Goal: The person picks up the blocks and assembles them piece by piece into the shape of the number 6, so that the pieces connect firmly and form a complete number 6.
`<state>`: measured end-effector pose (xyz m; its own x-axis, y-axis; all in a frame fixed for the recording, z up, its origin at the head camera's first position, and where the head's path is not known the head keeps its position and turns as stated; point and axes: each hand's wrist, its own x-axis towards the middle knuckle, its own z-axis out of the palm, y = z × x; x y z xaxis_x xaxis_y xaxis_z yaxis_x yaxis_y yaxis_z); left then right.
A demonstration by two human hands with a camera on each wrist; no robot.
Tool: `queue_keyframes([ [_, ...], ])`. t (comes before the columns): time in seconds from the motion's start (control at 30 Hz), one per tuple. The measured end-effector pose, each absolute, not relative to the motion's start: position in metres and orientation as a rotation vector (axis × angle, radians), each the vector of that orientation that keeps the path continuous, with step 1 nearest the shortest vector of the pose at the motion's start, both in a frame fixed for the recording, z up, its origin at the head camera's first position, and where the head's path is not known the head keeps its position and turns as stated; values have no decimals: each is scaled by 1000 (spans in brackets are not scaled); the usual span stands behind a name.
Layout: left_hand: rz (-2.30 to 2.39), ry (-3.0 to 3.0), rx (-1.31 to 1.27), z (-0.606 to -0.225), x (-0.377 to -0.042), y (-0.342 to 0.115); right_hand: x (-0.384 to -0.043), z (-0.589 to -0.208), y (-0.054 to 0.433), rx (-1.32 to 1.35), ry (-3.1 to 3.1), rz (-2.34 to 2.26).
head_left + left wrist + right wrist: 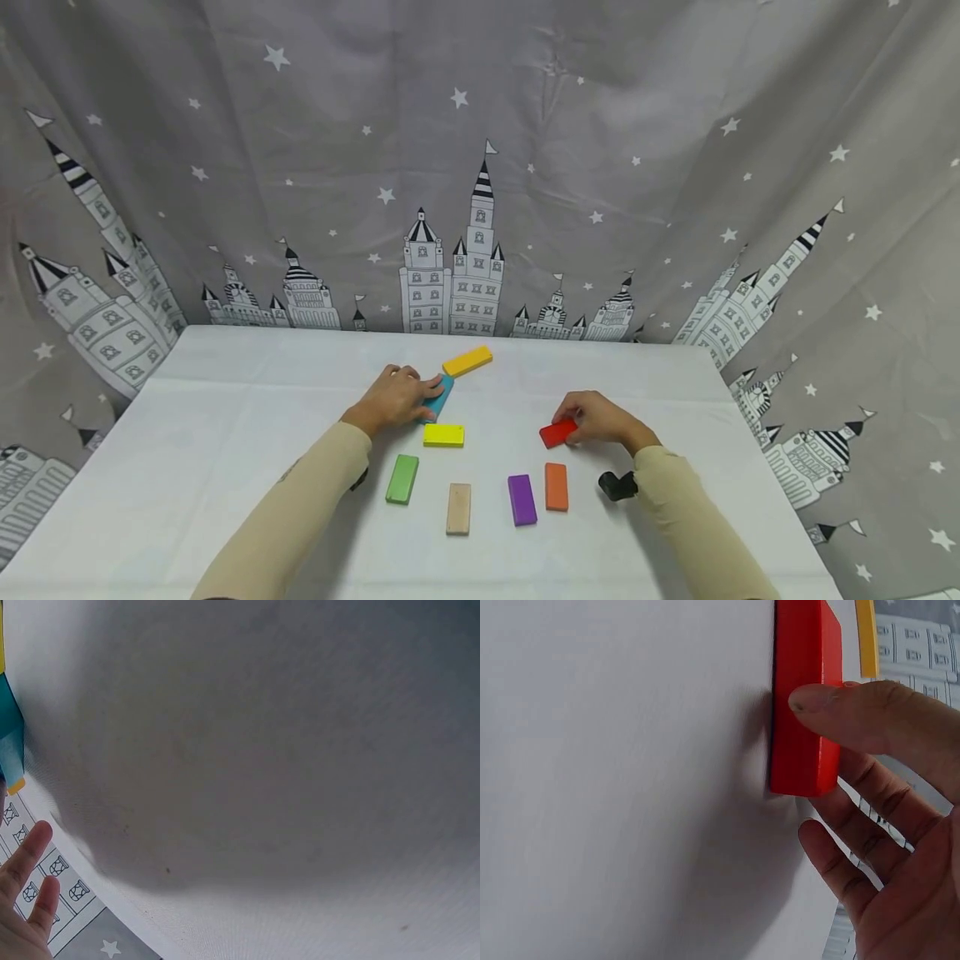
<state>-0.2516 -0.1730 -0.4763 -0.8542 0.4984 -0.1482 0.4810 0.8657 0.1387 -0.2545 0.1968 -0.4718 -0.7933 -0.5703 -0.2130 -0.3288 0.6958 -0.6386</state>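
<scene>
At the table's far middle, my left hand (pixel 397 395) pinches a blue block (pixel 442 397) between thumb and index finger. The left wrist view catches only part of that blue block (pixel 10 724) at its left edge, with two fingers spread below. My right hand (pixel 600 417) holds a red block (pixel 558 432) on the right side. In the right wrist view the thumb lies on the face of the red block (pixel 799 742), the other fingers behind it. An orange-yellow block (pixel 467 361) sits just beyond the blue one, and a bright yellow block (pixel 443 435) just nearer.
Nearer on the white table (pixel 247 400) lie a green block (pixel 402 479), a plain wooden block (pixel 458 509), a purple block (pixel 522 500) and an orange block (pixel 557 487). A grey curtain (pixel 600 100) printed with castles and stars hangs behind the table.
</scene>
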Motion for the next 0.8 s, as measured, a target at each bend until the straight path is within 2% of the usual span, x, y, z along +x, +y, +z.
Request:
queue_keyframes([
  [0.3, 165, 2854, 728, -477, -252, -172, -255, -472, 172, -821, 2477, -819],
  [0.8, 172, 2856, 733, -477, -251, -173, -254, -473, 136, -791, 2472, -808],
])
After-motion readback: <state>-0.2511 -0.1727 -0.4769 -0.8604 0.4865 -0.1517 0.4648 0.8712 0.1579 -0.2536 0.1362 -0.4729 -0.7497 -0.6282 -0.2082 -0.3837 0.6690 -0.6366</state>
